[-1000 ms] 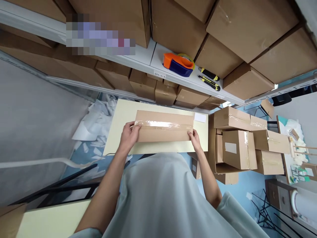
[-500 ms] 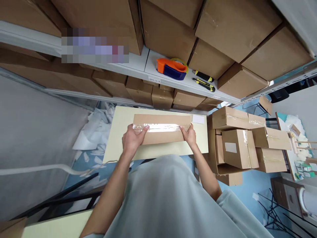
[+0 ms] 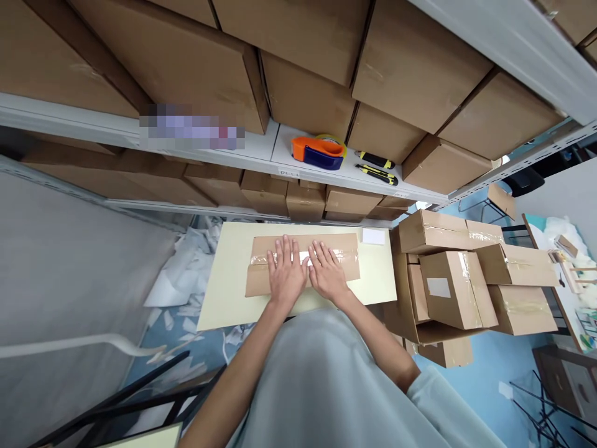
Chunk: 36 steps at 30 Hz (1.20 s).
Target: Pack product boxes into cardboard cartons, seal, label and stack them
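A long, flat cardboard box (image 3: 258, 281) lies on the pale yellow tabletop (image 3: 224, 298), with a strip of clear packing tape (image 3: 347, 256) running lengthwise over its top. My left hand (image 3: 286, 270) rests flat on the middle of the box, fingers spread and pointing away from me. Beside it, my right hand (image 3: 328, 272) also lies flat on the box and tape, fingers apart. The thumbs nearly meet. Part of the tape is hidden under both hands. A small white card or stack of paper (image 3: 374, 236) sits by the box's far right corner.
On the shelf ahead are an orange and blue tape dispenser (image 3: 319, 152) and two yellow-black utility knives (image 3: 377, 168). Cardboard boxes (image 3: 457, 289) are piled at the right. White packing scraps (image 3: 180, 267) lie on the floor at the left. A white hose (image 3: 84, 345) crosses the lower left.
Both hands have let go of the box's ends and moved inward, now flat on its taped top. The box lies on the table. The view has tilted up slightly.
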Available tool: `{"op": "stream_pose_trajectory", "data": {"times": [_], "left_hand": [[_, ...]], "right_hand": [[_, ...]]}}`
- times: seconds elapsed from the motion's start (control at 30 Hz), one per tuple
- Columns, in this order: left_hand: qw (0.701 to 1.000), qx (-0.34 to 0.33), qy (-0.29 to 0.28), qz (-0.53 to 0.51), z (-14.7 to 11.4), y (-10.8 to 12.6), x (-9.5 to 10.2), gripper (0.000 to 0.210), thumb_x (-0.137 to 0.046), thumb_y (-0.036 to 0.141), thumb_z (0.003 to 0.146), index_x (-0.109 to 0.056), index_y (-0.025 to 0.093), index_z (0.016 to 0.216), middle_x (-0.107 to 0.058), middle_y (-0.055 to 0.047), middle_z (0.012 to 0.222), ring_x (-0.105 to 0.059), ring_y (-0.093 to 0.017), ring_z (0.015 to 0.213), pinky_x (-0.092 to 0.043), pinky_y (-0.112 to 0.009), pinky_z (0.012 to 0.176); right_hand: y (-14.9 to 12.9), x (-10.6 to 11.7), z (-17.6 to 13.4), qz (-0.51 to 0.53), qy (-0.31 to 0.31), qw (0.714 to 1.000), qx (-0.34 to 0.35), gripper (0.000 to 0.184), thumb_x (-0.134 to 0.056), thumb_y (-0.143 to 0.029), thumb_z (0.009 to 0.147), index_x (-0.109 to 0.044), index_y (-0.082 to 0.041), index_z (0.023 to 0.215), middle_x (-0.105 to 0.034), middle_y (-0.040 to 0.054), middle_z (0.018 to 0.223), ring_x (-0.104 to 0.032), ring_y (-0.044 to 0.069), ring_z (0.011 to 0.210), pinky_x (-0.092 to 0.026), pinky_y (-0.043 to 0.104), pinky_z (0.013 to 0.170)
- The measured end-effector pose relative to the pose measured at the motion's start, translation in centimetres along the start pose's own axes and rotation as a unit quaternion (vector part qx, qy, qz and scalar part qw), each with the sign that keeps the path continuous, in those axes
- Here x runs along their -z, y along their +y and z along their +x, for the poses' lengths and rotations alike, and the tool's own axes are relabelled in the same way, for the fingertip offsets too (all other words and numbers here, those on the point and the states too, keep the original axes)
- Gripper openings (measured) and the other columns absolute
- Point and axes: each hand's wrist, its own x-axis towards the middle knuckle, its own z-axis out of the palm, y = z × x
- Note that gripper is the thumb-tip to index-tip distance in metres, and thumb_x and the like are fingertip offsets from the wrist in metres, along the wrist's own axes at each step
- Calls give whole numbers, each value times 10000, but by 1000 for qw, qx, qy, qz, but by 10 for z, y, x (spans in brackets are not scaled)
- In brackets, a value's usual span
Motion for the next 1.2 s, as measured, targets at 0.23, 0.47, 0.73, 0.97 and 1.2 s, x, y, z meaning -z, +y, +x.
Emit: {"op": "stream_pose_trajectory", "data": {"times": [0.23, 0.47, 0.73, 0.97, 1.2], "left_hand": [[991, 96, 84, -41, 14, -67, 56, 1124, -513, 732, 1042, -230, -50, 1799, -91, -361, 1905, -10, -498, 1805, -67, -684, 1449], [954, 240, 0, -178, 27, -106, 55, 733, -501, 702, 1018, -715, 157, 1460, -774, -227, 1471, -707, -438, 1424, -521, -578, 1267], [955, 231, 10, -185, 24, -101, 51, 641, -526, 660, 1027, -744, 177, 1388, -814, -191, 1411, -764, -395, 1311, -592, -519, 1168], [966, 153, 23, -209, 19, -96, 63, 710, -536, 681, 1029, -695, 205, 1531, -810, -145, 1451, -753, -365, 1367, -576, -499, 1215], [962, 106, -23, -249, 2, -119, 63, 753, -595, 649, 999, -638, 203, 1604, -770, -124, 1539, -737, -327, 1411, -573, -453, 1225]], "right_hand": [[46, 64, -10, 20, 189, 971, -144, 1086, -479, -800, 1091, -244, -62, 1852, -112, 143, 1946, 14, 337, 1837, 14, 557, 1496], [92, 61, -17, 200, 150, 944, -215, 972, -464, -921, 1037, -667, -162, 1609, -702, 190, 1628, -550, 354, 1640, -401, 520, 1382], [90, 62, -16, 187, 148, 949, -205, 952, -463, -951, 1016, -782, -159, 1439, -772, 190, 1524, -706, 366, 1457, -505, 507, 1293], [68, 81, -27, 217, 160, 944, -191, 878, -537, -899, 1035, -748, -204, 1528, -717, 146, 1620, -636, 340, 1555, -459, 507, 1354], [65, 89, -55, 186, 112, 965, -147, 749, -695, -793, 1005, -744, -245, 1514, -768, 145, 1525, -673, 353, 1481, -527, 514, 1282]]}}
